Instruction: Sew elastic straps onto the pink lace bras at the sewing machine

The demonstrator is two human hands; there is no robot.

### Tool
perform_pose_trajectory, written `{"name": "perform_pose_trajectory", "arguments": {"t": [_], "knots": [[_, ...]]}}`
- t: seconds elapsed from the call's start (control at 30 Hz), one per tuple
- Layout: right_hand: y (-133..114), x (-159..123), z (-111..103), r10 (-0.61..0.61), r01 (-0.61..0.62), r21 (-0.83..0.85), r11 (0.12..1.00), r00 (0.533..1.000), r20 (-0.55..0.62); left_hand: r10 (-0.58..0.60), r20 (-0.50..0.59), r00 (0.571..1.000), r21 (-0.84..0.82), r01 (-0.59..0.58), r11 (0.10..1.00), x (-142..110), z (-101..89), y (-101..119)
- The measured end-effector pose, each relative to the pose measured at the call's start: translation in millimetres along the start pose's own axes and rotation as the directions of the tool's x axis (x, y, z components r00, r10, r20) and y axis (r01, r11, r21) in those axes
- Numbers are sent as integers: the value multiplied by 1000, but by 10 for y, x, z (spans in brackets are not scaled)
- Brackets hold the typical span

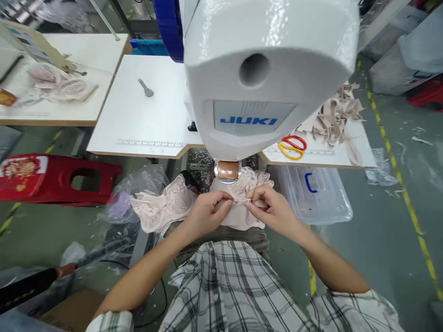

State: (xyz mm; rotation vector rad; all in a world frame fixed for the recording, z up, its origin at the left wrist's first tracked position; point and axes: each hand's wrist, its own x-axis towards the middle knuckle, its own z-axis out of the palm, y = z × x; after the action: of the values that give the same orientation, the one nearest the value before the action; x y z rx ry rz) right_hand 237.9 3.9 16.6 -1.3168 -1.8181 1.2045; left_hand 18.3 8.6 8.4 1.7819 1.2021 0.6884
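Note:
Just below the sewing machine head [228, 170], my two hands meet over a pale pink lace bra [242, 221] on my lap. My left hand [212, 210] is closed, thumb and forefinger pinching one end of a thin pale bra strap [239, 202]. On the other side my right hand [268, 206] pinches the same strap close by, its fingers curled. A small shiny piece seems to sit on the strap between the fingertips, too small to make out. More pale lace cups [176, 203] lie to the left of my left hand.
Red and yellow-handled scissors [292, 147] lie on the white table [138, 115] near fabric scraps [337, 117]. A grey spoon-shaped tool [146, 87] rests farther left. Beneath the right side is a clear plastic box [314, 198]; a red stool [58, 180] stands left.

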Motion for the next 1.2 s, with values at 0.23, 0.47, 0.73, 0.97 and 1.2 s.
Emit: {"name": "perform_pose_trajectory", "arguments": {"t": [0.23,0.47,0.73,0.97,1.2], "knots": [[-42,94,142,-2,17,-84,996,983,185,202,91,975,237,-218,947,-59,-80,-14],[-102,203,110,54,-60,12,998,953,298,248,70,966,306,-257,916,-67,-12,-88],[113,260,79,292,-265,378,887,956,-17,116,205,972,97,-138,986,-59,-236,-46],[3,221,192,-386,400,14,916,873,299,139,168,976,186,-170,968,-90,-321,43],[-10,223,282,-533,567,-92,818,809,247,145,69,987,91,-151,984,-108,-313,68]]}}
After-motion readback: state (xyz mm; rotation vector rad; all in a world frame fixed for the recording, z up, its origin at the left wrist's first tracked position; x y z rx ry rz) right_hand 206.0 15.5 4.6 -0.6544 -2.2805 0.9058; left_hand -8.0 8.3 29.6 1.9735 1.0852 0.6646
